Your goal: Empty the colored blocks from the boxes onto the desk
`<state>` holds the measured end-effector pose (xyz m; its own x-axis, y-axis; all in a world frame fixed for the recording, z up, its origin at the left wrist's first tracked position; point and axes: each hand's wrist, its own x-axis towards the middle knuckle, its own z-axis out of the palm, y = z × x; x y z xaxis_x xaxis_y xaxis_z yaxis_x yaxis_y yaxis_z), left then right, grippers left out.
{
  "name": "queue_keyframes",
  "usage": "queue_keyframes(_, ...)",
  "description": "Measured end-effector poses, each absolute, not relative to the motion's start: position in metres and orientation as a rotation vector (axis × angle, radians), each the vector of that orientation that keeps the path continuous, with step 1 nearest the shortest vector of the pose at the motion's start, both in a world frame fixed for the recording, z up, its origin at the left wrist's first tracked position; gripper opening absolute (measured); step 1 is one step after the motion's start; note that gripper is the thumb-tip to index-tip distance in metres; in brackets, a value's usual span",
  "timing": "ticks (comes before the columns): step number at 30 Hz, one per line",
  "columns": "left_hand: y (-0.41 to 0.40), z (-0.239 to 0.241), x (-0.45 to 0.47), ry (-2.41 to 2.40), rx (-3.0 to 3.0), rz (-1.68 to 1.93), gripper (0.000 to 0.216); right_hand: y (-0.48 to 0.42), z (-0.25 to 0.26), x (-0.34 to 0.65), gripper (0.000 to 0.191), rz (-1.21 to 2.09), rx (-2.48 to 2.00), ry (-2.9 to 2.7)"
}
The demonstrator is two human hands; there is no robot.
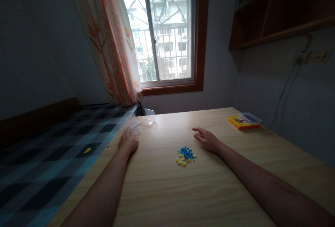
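A small pile of blue pieces [186, 153] and yellow pieces [181, 160] lies loose on the wooden table [162, 195], between my two hands. My right hand [205, 139] rests on the tabletop just beyond the pile to the right, fingers apart and nothing in them. At the table's left edge, my left hand [128, 142] lies with its fingers loosely bent against the near side of a clear plastic box [135, 128]. Whether its fingertips touch the box is hard to make out. Another clear box [148, 120] stands just behind, its lid raised.
Toward the right back edge sits an orange and yellow box [240, 123] with a clear plastic lid or tray [250, 117] resting partly on it. A bed with a checked cover [65, 143] adjoins the table's left side. Behind are a window [172, 38] and a curtain [112, 45].
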<state>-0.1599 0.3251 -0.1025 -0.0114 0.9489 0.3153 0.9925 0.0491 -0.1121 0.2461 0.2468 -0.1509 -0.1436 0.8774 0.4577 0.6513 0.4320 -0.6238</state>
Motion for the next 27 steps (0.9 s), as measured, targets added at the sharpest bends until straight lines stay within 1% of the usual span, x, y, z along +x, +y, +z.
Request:
queue_keyframes(7, 0.318, -0.097, -0.151, -2.028, -1.856, -0.296, 0.038, 0.246, -0.149, 0.245, 0.043, 0.333, -1.321, -1.901)
queue_keyframes(12, 0.317, -0.097, -0.145, -2.068, -1.847, -0.268, 0.035, 0.247, -0.151, 0.245, 0.041, 0.322, -1.329, -1.91)
queue_keyframes(19, 0.325, -0.105, -0.152, -2.116, -1.829, -0.28, 0.038, 0.248, -0.154, 0.246, 0.04, 0.285, -1.323, -1.921)
queue_keyframes(27, 0.331, -0.11, -0.155, -2.021, -1.891, -0.394, 0.043, 0.252, -0.156, 0.246, 0.036, 0.122, -1.319, -1.908)
